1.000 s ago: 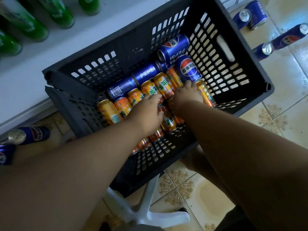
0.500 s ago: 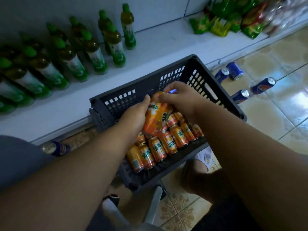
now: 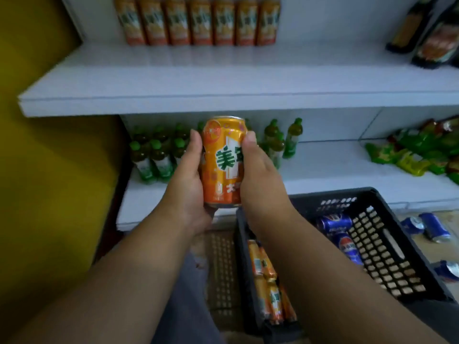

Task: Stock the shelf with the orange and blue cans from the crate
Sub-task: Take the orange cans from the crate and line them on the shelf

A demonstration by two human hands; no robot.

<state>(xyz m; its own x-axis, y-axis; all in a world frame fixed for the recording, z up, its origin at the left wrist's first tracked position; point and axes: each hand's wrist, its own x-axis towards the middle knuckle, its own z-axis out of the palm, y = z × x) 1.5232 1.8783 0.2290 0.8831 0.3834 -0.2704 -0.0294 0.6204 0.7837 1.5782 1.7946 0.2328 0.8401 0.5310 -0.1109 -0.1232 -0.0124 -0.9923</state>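
Orange can [image 3: 222,162] stands upright at frame centre, gripped between left hand [image 3: 185,184] and right hand [image 3: 260,180], whose thumb hides part of its label; lower right, forearms cover much of the black crate [image 3: 387,256], and the shelf [image 3: 223,78] above looks blurred

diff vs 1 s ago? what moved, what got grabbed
Both hands left the crate with one orange can: the left hand and right hand now hold it upright between them, raised in front of the shelves. The view tilted up with them. Unchanged: orange and blue cans in the crate, blue cans lying on the floor, green bottles on the lower shelf.
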